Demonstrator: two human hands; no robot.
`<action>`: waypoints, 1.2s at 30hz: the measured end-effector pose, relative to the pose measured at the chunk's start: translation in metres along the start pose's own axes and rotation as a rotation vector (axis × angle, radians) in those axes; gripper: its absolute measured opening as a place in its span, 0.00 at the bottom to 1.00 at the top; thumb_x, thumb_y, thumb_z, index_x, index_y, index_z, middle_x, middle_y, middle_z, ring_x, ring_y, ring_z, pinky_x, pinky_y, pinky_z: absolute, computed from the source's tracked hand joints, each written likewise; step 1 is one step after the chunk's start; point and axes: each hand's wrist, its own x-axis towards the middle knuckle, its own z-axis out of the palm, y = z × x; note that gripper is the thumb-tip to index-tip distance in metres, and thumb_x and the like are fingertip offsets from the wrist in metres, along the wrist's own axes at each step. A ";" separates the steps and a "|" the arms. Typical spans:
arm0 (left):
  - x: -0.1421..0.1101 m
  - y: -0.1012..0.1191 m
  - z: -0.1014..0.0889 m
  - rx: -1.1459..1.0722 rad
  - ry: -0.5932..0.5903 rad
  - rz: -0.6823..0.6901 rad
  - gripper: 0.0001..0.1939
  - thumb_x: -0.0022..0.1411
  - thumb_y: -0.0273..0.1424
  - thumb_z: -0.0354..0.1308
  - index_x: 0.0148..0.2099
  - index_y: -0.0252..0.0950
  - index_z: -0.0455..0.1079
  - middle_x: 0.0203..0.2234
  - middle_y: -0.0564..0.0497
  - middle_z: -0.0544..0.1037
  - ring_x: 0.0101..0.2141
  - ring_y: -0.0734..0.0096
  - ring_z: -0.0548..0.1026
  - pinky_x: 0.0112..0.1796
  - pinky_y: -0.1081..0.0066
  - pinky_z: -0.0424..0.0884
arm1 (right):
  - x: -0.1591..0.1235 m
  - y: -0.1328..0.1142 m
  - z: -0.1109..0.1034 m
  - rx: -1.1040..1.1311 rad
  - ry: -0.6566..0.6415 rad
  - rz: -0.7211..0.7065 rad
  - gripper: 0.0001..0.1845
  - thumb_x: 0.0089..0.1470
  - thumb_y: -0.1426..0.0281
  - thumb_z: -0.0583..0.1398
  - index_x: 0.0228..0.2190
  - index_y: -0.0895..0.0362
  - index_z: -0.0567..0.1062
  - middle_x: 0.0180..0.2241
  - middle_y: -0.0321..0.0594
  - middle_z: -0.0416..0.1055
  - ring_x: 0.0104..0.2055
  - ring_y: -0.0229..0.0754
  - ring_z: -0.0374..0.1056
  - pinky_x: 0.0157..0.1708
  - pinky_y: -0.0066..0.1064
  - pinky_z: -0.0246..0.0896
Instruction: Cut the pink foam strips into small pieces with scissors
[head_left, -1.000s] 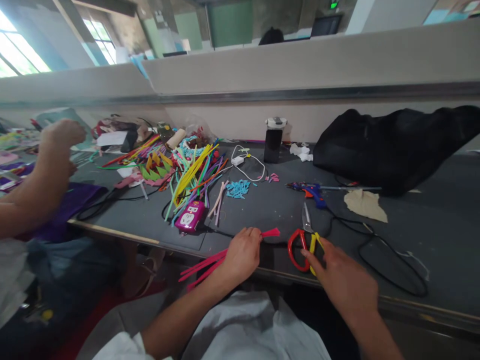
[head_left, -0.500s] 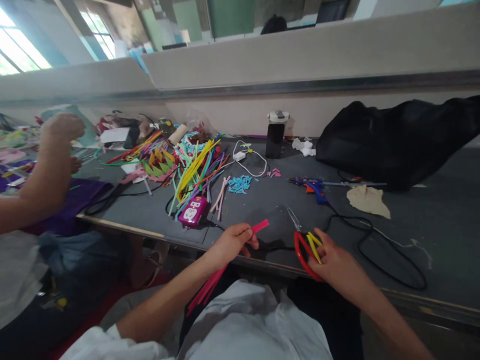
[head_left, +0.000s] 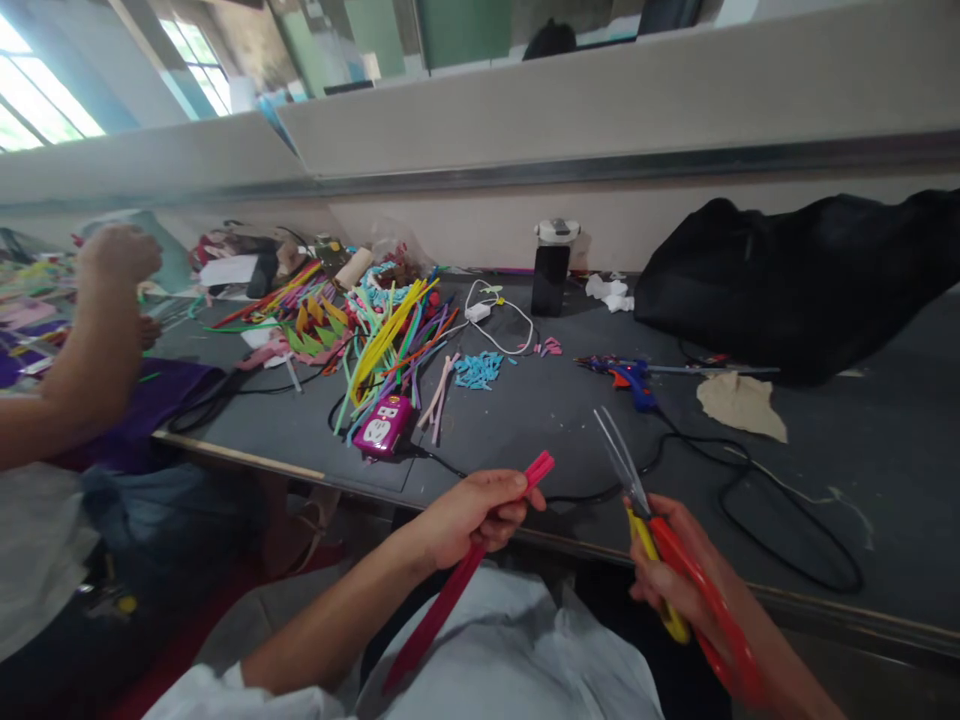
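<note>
My left hand [head_left: 472, 512] is closed around a bundle of pink strips [head_left: 480, 555], whose short ends stick out above the fingers and whose long ends hang toward my lap. Lifted off the table, the red and yellow scissors [head_left: 660, 545] are gripped by my right hand [head_left: 675, 580], their blades slightly apart and pointing up toward the strip ends. Both hands hover at the near edge of the dark grey table [head_left: 540, 420].
A pile of coloured strips [head_left: 390, 335], a magenta power strip [head_left: 382, 425], blue scraps [head_left: 477, 368], a blue glue gun [head_left: 626, 375] with black cable [head_left: 757, 520], a dark bottle [head_left: 551, 268] and a black bag [head_left: 795, 285] lie on the table. Another person's arm [head_left: 82, 350] works at left.
My right hand picked the scissors up off the table and raised them. My left hand lifted the pink strips and tilted their ends toward the blades.
</note>
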 end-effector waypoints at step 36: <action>0.001 0.001 0.004 0.159 0.057 0.010 0.21 0.58 0.48 0.58 0.36 0.33 0.68 0.17 0.62 0.53 0.16 0.85 0.47 0.17 0.75 0.39 | -0.005 -0.008 0.004 0.215 -0.076 0.133 0.35 0.48 0.45 0.59 0.51 0.52 0.64 0.19 0.28 0.63 0.15 0.33 0.60 0.18 0.28 0.64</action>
